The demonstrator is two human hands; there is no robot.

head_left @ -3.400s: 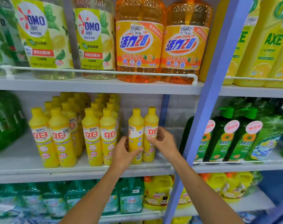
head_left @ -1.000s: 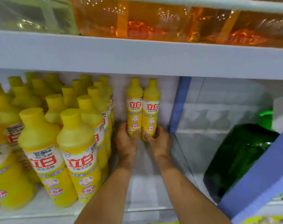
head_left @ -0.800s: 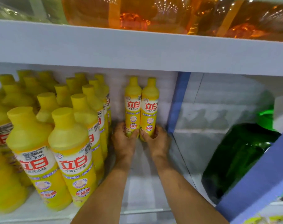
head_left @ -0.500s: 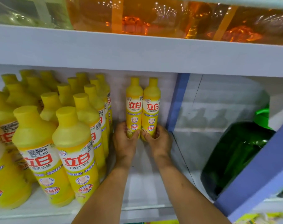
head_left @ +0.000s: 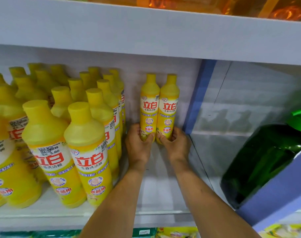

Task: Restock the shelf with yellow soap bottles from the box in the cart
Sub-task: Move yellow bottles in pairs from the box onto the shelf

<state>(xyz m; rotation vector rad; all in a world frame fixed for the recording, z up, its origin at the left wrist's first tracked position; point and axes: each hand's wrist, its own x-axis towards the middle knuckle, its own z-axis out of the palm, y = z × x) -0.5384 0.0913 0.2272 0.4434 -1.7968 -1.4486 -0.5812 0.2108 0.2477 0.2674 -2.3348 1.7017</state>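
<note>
Here, at the back of the shelf [head_left: 160,189], the left hand [head_left: 139,145] and right hand [head_left: 176,144] are gripping the left bottle [head_left: 149,107] and right bottle [head_left: 168,109] of yellow soap low down, fingers curled round the bases. The pair is standing upright, touching. Releasing both evenly, labels forward, is looking wisest.

Bases of yellow bottles [head_left: 150,107] behind fingers [head_left: 149,136] — green bottle [head_left: 266,162] cropped at right.

Shop: shelves [head_left: 146,36] w/ price-tagged soap bottles [head_left: 50,152].
</note>
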